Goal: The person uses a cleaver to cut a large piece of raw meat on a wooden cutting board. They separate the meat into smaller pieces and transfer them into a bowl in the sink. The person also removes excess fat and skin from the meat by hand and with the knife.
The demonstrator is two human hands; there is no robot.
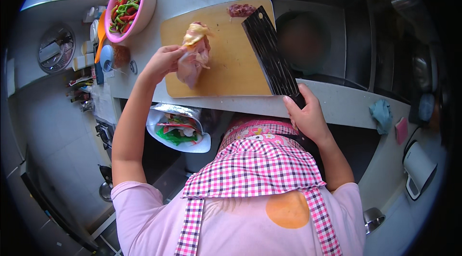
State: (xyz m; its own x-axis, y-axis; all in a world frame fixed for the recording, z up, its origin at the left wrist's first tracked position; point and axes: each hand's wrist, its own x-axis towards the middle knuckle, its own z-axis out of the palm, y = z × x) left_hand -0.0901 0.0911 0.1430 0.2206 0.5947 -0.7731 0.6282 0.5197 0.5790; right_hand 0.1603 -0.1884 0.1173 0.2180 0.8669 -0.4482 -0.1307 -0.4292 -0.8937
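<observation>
My left hand (166, 63) pinches the side of a piece of raw chicken (192, 65) with loose yellowish skin at its upper end. The chicken is over the left half of a wooden-coloured cutting board (233, 70). In my right hand (310, 114) is a cleaver (270, 51), gripped by its handle at the board's lower right corner. The cleaver's wide black blade slants up and left across the board's right edge, apart from the chicken. Near the blade's tip, a small heap of dark red cut meat (241, 11) lies at the board's far edge.
A pink-rimmed bowl (145, 13) of red and green chillies stands at far left, beside an orange spatula (101, 37) and a blue-lidded jar (115, 57). The dark sink (337, 25) lies right of the board. Below the counter is a lined bin (204, 144); a blue cloth (381, 115) lies at right.
</observation>
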